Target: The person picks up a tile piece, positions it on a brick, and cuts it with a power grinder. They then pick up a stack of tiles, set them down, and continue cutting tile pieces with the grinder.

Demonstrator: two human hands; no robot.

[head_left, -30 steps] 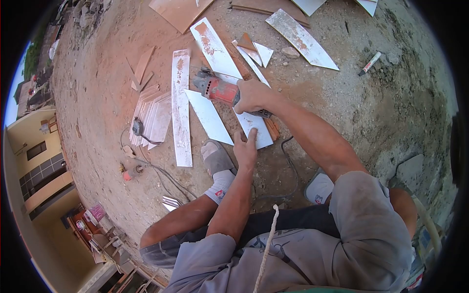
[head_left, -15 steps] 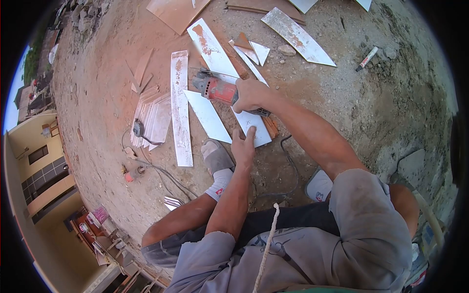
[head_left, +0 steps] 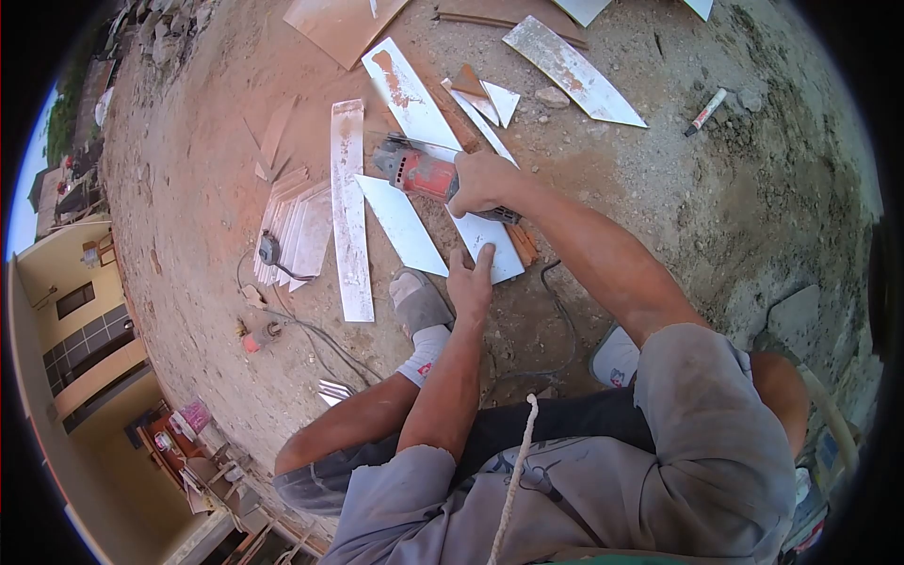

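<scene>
A red and black angle grinder [head_left: 426, 176] is in my right hand [head_left: 482, 184], whose fingers wrap round its body. Its dusty head points left, over a long white tile strip. My left hand [head_left: 470, 282] grips the near end of the white tile [head_left: 493, 247], thumb on its upper face and fingers at its left edge. Brown pieces lie under that tile's right side. Left of it rests another white tile strip [head_left: 405, 226] with a slanted end. The grinder's disc cannot be made out clearly.
A long dusty strip [head_left: 352, 217] and a fanned stack of tiles [head_left: 299, 221] lie to the left. Black cable [head_left: 568, 320] runs near my feet. A second red tool [head_left: 259, 336] sits at lower left. A marker-like tube [head_left: 706, 112] lies at upper right.
Almost nothing differs. The grinder and both hands hold nearly the same place, and the view has shifted very slightly.
</scene>
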